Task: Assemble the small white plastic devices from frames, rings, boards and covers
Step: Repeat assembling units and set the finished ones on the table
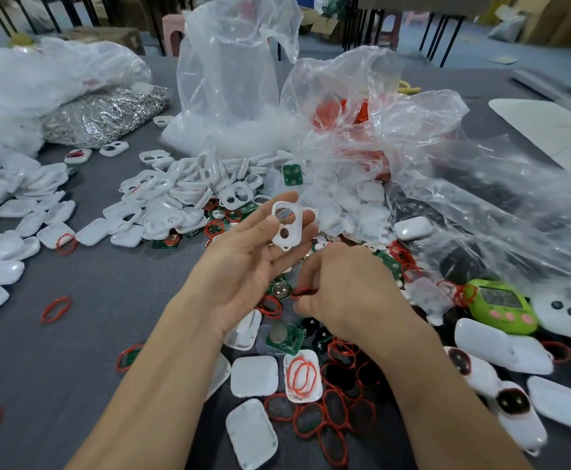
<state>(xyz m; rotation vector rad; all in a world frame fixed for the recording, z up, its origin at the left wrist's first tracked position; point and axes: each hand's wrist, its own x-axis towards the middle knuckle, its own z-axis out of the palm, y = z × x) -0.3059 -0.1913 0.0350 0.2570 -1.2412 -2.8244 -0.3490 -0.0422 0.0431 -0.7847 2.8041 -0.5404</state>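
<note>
My left hand (243,266) is raised palm up over the middle of the table and holds a white plastic frame (289,223) with two openings between thumb and fingertips. Just right of it and lower, my right hand (348,293) has its fingers curled down and pinches a red ring (302,292) above the pile. Green circuit boards (285,337) with coin cells lie under the hands. More red rings (336,418) and white covers (254,376) are spread near the front. A heap of white frames (175,195) lies behind the left hand.
Clear plastic bags (236,79) of white and red parts stand at the back and drape to the right. A bag of metal clips (104,117) lies back left. A green toy device (501,307) and finished white devices (501,351) sit on the right. Grey tabletop (90,334) shows at left.
</note>
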